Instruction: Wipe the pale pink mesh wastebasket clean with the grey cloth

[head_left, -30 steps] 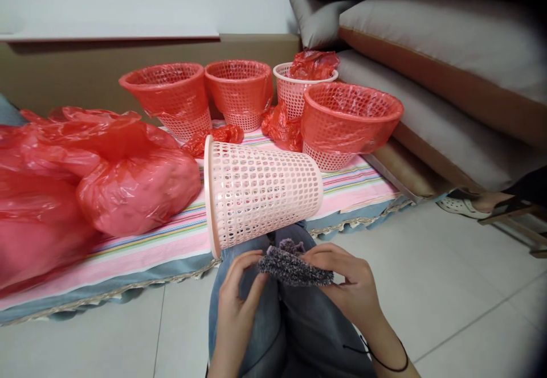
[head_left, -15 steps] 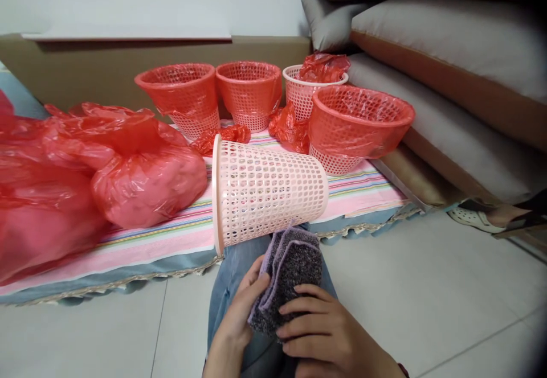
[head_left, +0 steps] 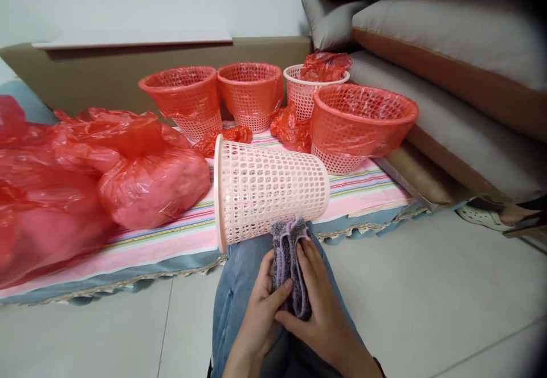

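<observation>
Lengthwise, cloth (head_left: 294, 267) toward sideways basket (head_left: 273, 190)

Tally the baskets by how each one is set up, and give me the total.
Red-lined upright baskets: 3
Upright pale basket with crumpled red plastic at its top: 1
Pale basket on its side: 1
Total: 5

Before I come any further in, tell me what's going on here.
A person's bare left hand and right hand hold a folded, dark-grey fuzzy cloth with purple edging above their lap. Just beyond, a pale-pink perforated plastic basket lies on its side. Farther back, three upright baskets have red plastic bags over their rims; a fourth has one bunched on top. Bulging red plastic bags sit to the left.
</observation>
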`<state>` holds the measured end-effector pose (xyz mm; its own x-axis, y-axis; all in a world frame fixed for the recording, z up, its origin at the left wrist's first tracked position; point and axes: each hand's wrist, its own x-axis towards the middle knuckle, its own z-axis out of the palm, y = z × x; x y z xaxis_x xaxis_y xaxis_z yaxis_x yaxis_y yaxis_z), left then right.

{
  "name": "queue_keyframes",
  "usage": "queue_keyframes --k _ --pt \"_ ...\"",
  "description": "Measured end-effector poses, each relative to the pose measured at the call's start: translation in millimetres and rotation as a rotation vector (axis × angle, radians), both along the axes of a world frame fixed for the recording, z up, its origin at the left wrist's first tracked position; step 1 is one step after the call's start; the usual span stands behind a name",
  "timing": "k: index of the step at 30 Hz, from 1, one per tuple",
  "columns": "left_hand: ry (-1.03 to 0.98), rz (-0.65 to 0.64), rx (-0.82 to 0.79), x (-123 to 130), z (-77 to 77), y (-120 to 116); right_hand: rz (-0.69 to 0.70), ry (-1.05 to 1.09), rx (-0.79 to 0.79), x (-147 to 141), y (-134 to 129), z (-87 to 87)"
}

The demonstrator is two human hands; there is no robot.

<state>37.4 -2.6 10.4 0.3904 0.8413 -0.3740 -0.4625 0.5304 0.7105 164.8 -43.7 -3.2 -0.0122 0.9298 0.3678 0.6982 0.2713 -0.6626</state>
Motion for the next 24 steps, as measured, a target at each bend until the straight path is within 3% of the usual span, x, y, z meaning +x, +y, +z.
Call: queue_keyframes --k 6,11,18,24 --pt "-0.254 -0.099 0.025 5 18.8 1 0.103 -0.200 0.080 12 -2 -3.7" --pt "-0.092 -0.015 -0.001 16 29.3 6 0.151 -0.274 0.211 25 -3 -0.7" --pt "0.068 0.091 -0.084 30 27.5 14 0.421 -0.392 0.267 53 -13 12.9" --pt "-0.029 0.150 -0.209 47 33.6 10 0.038 -0.271 0.468 52 -19 -11.9"
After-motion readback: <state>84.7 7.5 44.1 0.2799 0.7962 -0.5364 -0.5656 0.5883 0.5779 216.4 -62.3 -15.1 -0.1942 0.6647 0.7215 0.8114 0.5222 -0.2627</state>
